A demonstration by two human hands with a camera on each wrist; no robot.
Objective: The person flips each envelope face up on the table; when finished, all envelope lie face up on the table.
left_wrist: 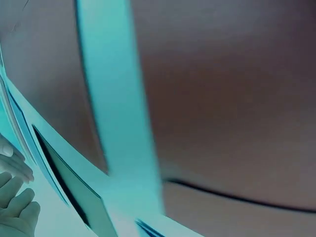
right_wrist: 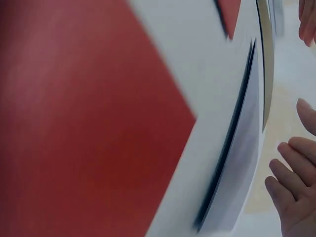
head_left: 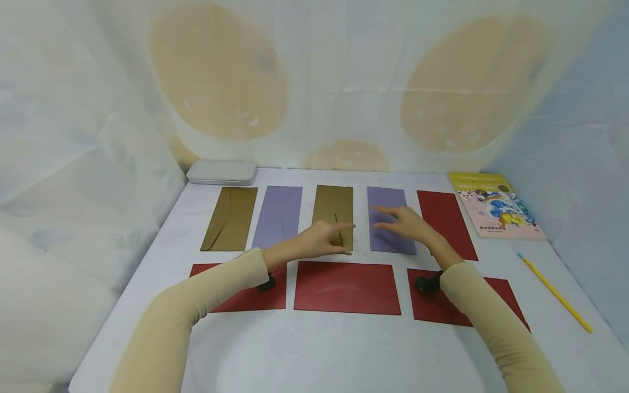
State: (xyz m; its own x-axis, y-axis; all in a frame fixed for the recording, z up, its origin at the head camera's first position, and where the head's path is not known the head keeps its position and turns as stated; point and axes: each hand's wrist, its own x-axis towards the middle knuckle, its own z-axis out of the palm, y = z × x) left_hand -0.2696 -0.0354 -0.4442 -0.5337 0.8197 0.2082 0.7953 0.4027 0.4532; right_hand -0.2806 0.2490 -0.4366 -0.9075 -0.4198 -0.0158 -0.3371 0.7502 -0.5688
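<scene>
My left hand (head_left: pixel 319 241) hovers at the near end of the middle gold envelope (head_left: pixel 331 204), fingers extended to the right and holding nothing. Over the right-hand purple envelope (head_left: pixel 387 196) is my right hand (head_left: pixel 405 224), its fingers straight, pointing left and apart from the left hand. The right wrist view shows the right hand (right_wrist: pixel 296 182) with spread, unfilled fingers. Another purple envelope (head_left: pixel 277 213) and a gold envelope (head_left: pixel 231 215) lie to the left in the back row; a red envelope (head_left: pixel 447 224) ends it at the right.
In front lie a left red envelope (head_left: pixel 245 297), a middle red envelope (head_left: pixel 347 289) and a right red envelope (head_left: pixel 501 297), the outer two partly under my forearms. A pale case (head_left: pixel 221 172) stands back left. A picture book (head_left: pixel 498 207) and a yellow pencil (head_left: pixel 557 295) lie right.
</scene>
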